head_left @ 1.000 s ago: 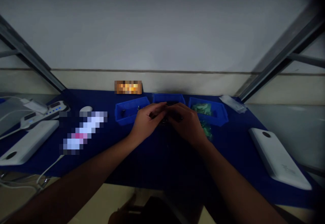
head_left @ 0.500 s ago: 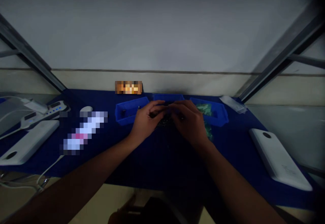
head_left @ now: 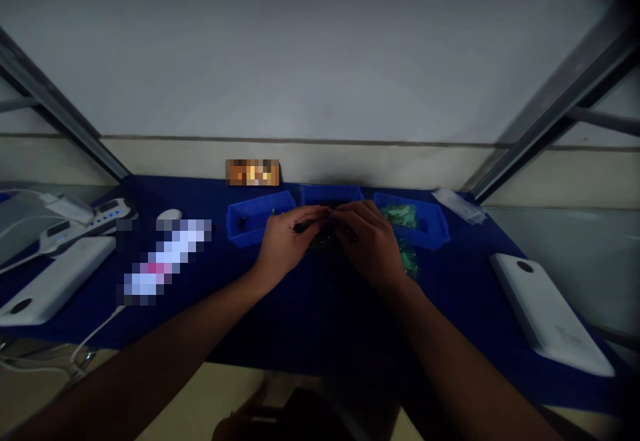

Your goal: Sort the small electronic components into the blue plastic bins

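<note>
My left hand [head_left: 286, 244] and my right hand [head_left: 373, 241] meet over the middle of the blue table mat [head_left: 300, 307], fingertips together in a pinch. Between them is a small dark part [head_left: 323, 233] that both hands grip; it is too dim to make out. Just behind the hands stand three blue bins: the left bin [head_left: 250, 221], the middle bin [head_left: 330, 194] and the right bin [head_left: 425, 217], which holds green pieces [head_left: 399, 214]. More green pieces [head_left: 410, 257] lie on the mat beside my right wrist.
A white power bank [head_left: 547, 311] lies at the right. Another white power bank [head_left: 55, 284], a power strip [head_left: 80, 224] and a white mouse [head_left: 169, 215] lie at the left. A clear bag [head_left: 457, 202] is at the back right. Metal frame bars slant up both sides.
Both hands stay at the same spot. The fingers have shifted slightly on the small dark part, and my right hand has drawn a little closer to the left.
</note>
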The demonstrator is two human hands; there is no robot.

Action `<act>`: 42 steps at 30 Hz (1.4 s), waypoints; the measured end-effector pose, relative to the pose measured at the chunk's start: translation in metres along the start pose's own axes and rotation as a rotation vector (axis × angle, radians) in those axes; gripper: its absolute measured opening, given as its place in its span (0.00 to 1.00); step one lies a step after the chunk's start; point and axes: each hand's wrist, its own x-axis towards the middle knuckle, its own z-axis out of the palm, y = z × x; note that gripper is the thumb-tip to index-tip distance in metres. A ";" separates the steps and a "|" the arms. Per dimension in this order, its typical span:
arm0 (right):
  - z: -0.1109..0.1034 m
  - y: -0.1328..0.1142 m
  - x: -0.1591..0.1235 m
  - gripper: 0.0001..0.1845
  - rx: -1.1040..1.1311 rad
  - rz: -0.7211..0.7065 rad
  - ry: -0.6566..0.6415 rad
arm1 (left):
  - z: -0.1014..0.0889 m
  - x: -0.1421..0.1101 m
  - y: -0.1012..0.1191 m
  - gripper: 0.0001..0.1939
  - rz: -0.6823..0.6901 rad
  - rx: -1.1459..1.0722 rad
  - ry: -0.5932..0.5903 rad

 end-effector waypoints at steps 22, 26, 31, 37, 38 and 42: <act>-0.002 -0.003 0.001 0.07 0.112 0.200 0.051 | 0.001 -0.003 0.009 0.15 -0.015 -0.031 -0.048; 0.000 -0.004 0.002 0.09 0.148 0.188 0.026 | 0.002 -0.002 0.005 0.14 -0.003 -0.032 -0.043; 0.002 -0.002 0.001 0.15 0.178 0.130 -0.006 | 0.002 0.001 -0.004 0.10 -0.072 -0.151 -0.017; -0.001 -0.006 0.002 0.12 0.159 0.149 0.032 | 0.005 0.003 -0.004 0.11 -0.076 -0.194 0.028; -0.002 -0.006 0.002 0.12 0.149 0.160 0.046 | 0.005 0.003 -0.002 0.11 -0.069 -0.188 0.028; -0.004 -0.007 0.002 0.10 0.102 0.177 0.119 | 0.006 0.003 0.003 0.09 -0.057 -0.179 0.002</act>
